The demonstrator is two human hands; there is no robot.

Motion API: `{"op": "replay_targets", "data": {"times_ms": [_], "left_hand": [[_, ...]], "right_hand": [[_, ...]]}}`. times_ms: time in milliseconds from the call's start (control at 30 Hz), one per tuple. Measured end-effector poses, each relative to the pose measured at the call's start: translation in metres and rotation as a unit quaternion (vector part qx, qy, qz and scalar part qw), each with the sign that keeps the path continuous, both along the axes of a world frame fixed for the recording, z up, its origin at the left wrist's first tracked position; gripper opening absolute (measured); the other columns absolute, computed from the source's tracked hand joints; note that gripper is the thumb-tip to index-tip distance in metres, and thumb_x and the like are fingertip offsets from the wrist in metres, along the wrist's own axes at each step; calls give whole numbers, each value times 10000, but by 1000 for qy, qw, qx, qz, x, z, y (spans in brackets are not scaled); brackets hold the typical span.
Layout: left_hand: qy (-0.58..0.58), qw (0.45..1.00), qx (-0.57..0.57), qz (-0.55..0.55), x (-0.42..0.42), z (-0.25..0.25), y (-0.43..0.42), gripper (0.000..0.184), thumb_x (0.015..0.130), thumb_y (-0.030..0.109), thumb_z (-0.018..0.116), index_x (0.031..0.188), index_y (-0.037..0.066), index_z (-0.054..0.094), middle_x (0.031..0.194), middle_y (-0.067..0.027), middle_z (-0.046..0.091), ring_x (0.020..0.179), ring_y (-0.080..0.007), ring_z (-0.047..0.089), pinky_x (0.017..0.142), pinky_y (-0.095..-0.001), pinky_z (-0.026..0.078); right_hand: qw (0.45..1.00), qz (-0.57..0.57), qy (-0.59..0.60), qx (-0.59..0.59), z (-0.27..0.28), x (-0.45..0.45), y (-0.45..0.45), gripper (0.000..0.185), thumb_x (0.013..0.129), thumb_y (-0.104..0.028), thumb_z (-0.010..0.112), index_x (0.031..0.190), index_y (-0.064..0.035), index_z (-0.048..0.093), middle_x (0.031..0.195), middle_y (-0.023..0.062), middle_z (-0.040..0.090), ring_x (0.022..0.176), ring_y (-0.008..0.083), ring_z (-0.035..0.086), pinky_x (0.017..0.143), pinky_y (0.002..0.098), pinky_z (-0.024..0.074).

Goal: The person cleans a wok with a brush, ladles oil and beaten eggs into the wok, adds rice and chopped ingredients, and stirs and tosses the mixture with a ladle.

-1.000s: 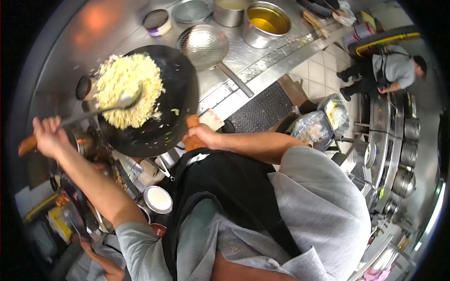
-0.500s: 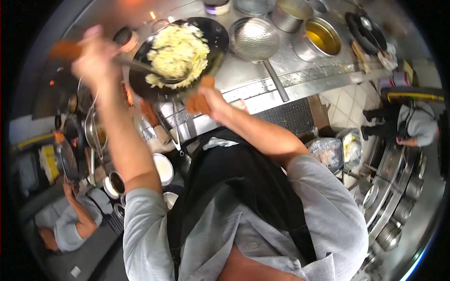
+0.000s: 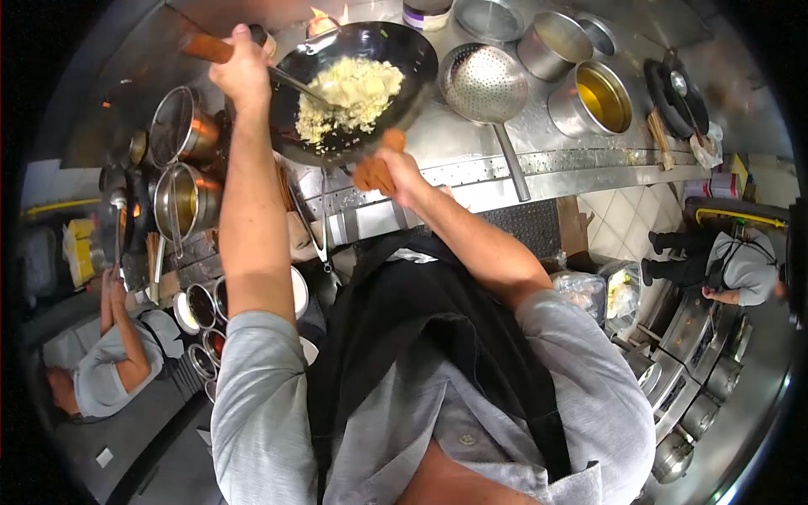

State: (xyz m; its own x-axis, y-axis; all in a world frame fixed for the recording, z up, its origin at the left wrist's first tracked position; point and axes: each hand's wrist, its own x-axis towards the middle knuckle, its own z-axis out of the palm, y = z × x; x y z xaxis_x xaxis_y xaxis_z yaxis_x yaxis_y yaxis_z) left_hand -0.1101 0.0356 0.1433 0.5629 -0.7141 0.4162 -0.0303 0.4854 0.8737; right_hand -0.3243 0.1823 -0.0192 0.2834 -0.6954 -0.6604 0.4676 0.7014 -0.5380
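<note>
My left hand is closed round the wooden handle of a metal ladle, whose bowl end is hidden in pale yellow food. That food, in small grains and lumps, lies in a black wok. At the wok's near edge, my right hand is closed on an orange-brown cloth at the handle. A perforated strainer rests on the metal counter just right of the wok. Flame shows behind the wok's far rim.
Right of the strainer stand a pot of yellow liquid and another pot. Pots with wire strainers are at the left. One person works at lower left; another stands at far right. Bagged bins stand below the counter.
The view has shifted, with the counter items now further right than half a second ago. The food sits in a looser, scattered heap. Both hands keep their holds.
</note>
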Motion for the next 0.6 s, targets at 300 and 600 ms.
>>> {"op": "replay_targets", "data": {"times_ms": [300,600], "left_hand": [[-175,983,-40,-29,-6,105,25,228,911,122,676,748,86,520,525,0,482,441,-115,464,443,-304,392],[8,999,-8,-50,-1,25,-20,292,907,168,707,715,53,519,544,0,513,419,-96,454,396,-260,372]], "right_hand": [[989,42,-138,-39,-69,-16,-8,216,870,-126,551,1027,22,559,944,159,636,829,288,675,701,424,573],[995,-21,-95,-10,-80,18,-61,224,893,-138,544,1024,43,554,984,177,658,870,331,681,776,457,573]]}}
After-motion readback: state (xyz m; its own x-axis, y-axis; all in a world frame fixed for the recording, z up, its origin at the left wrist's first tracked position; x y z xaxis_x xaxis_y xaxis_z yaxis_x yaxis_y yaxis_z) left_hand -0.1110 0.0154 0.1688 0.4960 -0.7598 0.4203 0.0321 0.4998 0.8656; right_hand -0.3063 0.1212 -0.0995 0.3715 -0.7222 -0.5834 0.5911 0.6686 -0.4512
